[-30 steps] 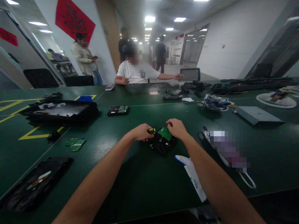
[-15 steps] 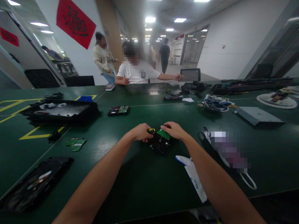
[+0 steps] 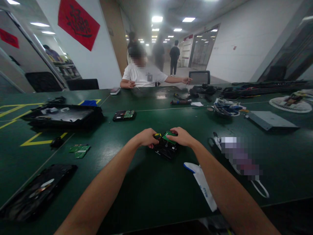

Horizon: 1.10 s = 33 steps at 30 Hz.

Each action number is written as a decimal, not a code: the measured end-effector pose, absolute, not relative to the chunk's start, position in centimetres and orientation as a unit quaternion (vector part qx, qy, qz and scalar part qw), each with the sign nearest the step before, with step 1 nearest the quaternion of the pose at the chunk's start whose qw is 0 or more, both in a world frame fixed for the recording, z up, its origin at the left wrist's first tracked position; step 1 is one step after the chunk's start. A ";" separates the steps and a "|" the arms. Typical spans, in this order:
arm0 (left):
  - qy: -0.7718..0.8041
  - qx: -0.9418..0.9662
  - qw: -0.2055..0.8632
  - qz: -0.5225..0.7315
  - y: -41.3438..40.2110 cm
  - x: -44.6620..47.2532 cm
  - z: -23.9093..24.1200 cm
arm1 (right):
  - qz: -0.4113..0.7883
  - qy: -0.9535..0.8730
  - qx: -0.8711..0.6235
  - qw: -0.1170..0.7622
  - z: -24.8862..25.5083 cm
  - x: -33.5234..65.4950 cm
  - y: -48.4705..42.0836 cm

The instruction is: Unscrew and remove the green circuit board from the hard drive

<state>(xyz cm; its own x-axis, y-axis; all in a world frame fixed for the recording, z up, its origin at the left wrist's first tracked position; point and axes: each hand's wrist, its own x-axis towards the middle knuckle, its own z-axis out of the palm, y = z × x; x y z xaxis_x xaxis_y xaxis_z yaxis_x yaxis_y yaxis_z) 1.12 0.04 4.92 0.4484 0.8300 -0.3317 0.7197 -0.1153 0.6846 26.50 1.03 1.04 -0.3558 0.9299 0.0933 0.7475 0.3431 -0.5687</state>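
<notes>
In front of me on the table lies a black device like a hard drive, with a green circuit board at its far side. My left hand is closed around a screwdriver with a yellow and black handle, at the device's left edge. The screwdriver's tip is hidden from me. My right hand pinches the circuit board, thumb on top and fingers at its far edge. Whether the board is still joined to the device I cannot tell.
Left stand a black tray, loose green boards and a black casing. Another board-bearing drive lies beyond my hands. A white-and-blue strip lies under my right forearm. A person in white sits opposite.
The circuit board and the device have shifted slightly under my hands, and my right thumb now lies further over the board. People walking in the background have moved.
</notes>
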 end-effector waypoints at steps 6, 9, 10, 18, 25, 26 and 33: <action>0.533 0.738 0.408 0.074 -0.3 1.4 5.3 | 0.172 -0.801 -0.550 0.162 1.2 26.3 1.1; 0.531 0.729 0.422 0.089 -0.4 1.7 5.3 | 0.169 -0.797 -0.559 0.156 1.2 26.2 1.2; 0.531 0.727 0.426 0.093 -0.4 1.8 5.3 | 0.170 -0.793 -0.563 0.156 1.2 26.2 1.2; 0.532 0.719 0.434 0.108 -0.5 2.1 5.3 | 0.166 -0.774 -0.590 0.162 1.2 25.8 1.0; 0.524 0.715 0.455 0.088 -0.4 1.9 5.2 | 0.170 -0.774 -0.589 0.162 1.5 25.4 0.8; 0.520 0.715 0.459 0.089 -0.4 1.9 5.2 | 0.171 -0.773 -0.589 0.161 1.6 25.3 0.8; 0.503 0.727 0.464 0.061 -0.4 1.7 5.3 | 0.178 -0.772 -0.587 0.167 1.3 25.1 0.8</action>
<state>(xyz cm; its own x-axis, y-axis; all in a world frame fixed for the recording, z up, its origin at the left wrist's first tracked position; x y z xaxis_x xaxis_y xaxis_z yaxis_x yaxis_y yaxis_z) 1.70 -0.42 5.28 0.4862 0.7877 -0.3783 0.6747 -0.0632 0.7354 25.10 0.82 1.27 -0.2551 0.9657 0.0477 0.8468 0.2470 -0.4711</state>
